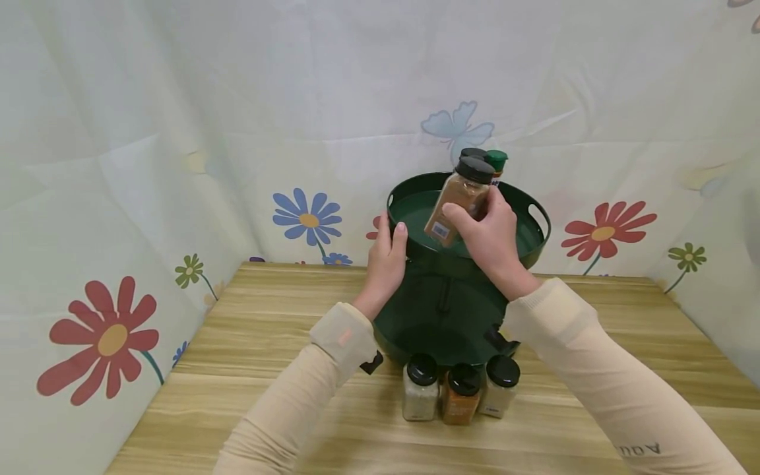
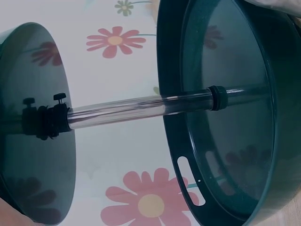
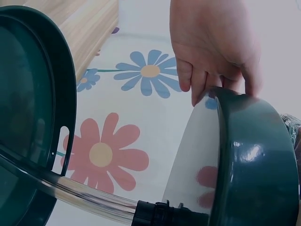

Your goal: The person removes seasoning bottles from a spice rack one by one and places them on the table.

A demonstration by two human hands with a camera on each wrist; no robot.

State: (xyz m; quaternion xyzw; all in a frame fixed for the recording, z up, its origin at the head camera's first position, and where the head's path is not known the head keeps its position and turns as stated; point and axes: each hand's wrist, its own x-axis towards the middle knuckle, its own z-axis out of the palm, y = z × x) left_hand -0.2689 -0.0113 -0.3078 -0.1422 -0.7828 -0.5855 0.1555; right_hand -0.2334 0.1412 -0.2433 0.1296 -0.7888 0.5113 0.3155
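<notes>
My right hand grips a spice jar of brown powder with a black lid, tilted over the upper tier. My left hand holds the left side of the dark green two-tier tray; in the right wrist view its fingers reach under the upper tier and the thumb lies against the wall. A black-lidded container and a green-capped bottle stand at the back of the upper tier, partly hidden by the held jar. The left wrist view shows the clear post between the tiers.
Three black-lidded jars stand in front of the lower tier: a pale one, an orange one and a beige one. The wooden table meets a flowered curtain at the back and sides.
</notes>
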